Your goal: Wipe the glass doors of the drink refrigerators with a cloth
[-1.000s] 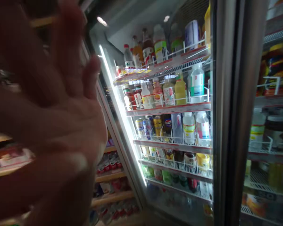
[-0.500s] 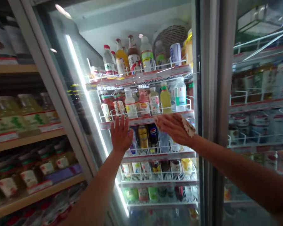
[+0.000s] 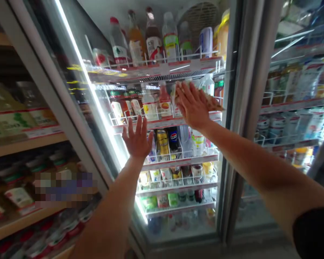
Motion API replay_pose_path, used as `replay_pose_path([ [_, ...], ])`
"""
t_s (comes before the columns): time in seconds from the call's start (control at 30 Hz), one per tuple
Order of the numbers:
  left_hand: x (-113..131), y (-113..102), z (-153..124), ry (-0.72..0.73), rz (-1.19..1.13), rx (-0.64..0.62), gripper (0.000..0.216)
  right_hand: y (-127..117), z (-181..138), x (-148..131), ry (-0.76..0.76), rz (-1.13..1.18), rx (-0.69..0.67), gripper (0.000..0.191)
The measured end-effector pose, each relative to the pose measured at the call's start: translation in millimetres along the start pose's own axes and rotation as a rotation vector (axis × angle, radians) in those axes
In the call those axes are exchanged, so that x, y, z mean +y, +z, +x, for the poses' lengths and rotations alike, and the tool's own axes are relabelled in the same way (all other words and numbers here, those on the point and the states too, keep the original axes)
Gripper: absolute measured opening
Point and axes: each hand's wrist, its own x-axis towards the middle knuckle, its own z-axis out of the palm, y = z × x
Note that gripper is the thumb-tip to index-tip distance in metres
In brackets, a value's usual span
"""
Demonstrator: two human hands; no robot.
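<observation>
My left hand (image 3: 137, 138) lies flat on the glass door (image 3: 78, 108) of a lit drinks fridge, fingers spread, level with a row of cans. My right hand (image 3: 192, 104) is higher and to the right, pressing a patterned cloth (image 3: 214, 103) against the same glass with its fingers stretched out. Part of the cloth shows past the fingers; the rest is hidden under the palm. Behind the glass stand several rows of bottles and cans on white wire shelves (image 3: 178, 156).
A metal door frame (image 3: 239, 118) separates this door from a second fridge door (image 3: 294, 104) on the right, also full of drinks. Wooden shelves (image 3: 24, 144) with jars and packets stand to the left. The fridge's base lies near the floor.
A second ago my left hand was blurred close to the camera; it now rests on the glass. My right hand has slid the cloth upward along the door.
</observation>
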Motion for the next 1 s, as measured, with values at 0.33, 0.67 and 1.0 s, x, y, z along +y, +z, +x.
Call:
replay_pose_path([
  [0.33,-30.1,7.8,-3.8,0.247,-0.050,0.155,0.061,22.8,-12.6,-58.7,0.000,0.123,-0.133,0.051],
  [0.67,34.9,8.5,-19.2,0.366,-0.328,0.092,0.068,22.4,-25.4,-94.9,0.098,0.687,-0.269,0.073],
  [1.0,27.8,23.3,-21.4,0.307,-0.044,-0.075,0.064,-57.7,-59.6,97.7,0.417,-0.281,0.087,0.064],
])
